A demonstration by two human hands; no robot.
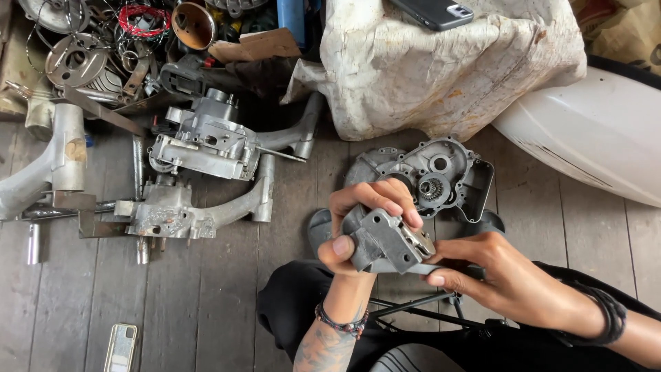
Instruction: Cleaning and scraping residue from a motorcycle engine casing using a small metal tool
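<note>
My left hand (358, 220) is closed around a small grey metal engine part (385, 241), lifted over my lap. My right hand (499, 272) touches the part's right end with thumb and fingertips. Just beyond the hands, an open grey engine case (454, 172) with a gear inside lies on the wooden floor.
A silver engine block (206, 141) and frame castings (186, 210) lie at the left, with a heap of scrap metal and wires (124, 41) behind. A stuffed white sack (441, 69) carries a dark phone (434, 12). A white body panel (592, 131) sits at right. A small metal case (121, 346) lies near the bottom.
</note>
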